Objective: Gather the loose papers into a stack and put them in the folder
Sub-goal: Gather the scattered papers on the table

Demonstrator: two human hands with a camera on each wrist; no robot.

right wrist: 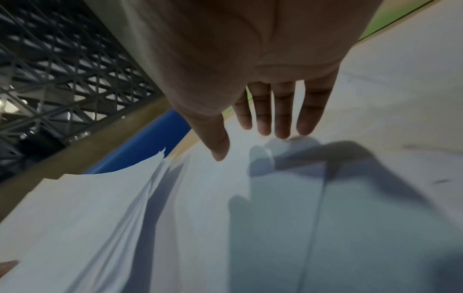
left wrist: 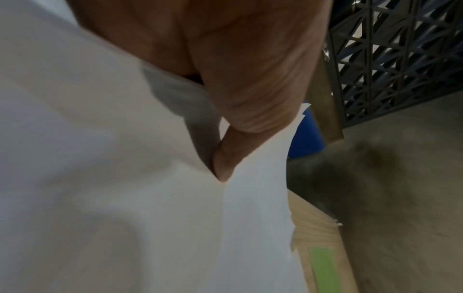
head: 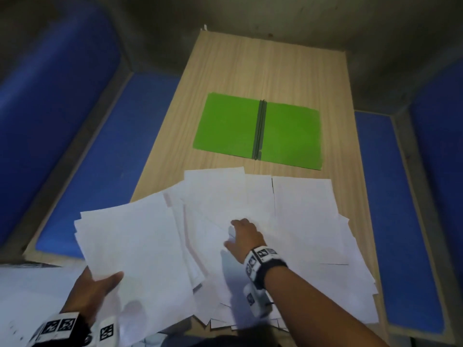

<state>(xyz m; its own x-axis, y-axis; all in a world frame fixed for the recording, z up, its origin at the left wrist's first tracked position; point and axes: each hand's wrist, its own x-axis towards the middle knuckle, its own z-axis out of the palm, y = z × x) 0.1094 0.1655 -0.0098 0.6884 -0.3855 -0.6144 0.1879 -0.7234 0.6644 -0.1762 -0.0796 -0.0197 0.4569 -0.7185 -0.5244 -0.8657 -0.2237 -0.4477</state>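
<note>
Loose white papers [head: 288, 221] lie fanned and overlapping across the near half of the wooden table [head: 250, 71]. The spread reaches the table's right edge; some corners overhang the near edge. Bare wood shows only as a narrow strip between the papers' far edge and the green folder [head: 225, 126].

Sheets look blank, plain white, a few edges slightly lifted. The folder lies open flat on the table's middle, dark spine strip up the centre, both leaves bare. Open tabletop lies beyond it up to the far edge.

A partial stack [head: 132, 251] sits at the near left, raised off the table and projecting past its left edge. Left hand [head: 92, 294] grips its near edge: thumb [left wrist: 225, 158] pressed on top, fingers underneath, hidden. In the left wrist view the sheet creases at the thumb tip.

Right hand [head: 244, 237] rests over the middle of the spread. In the right wrist view its fingers [right wrist: 283, 117] are straight and close together, tips at the paper surface; actual contact cannot be confirmed. It holds nothing.

Blue padded benches [head: 87, 159] flank the table on both sides.
</note>
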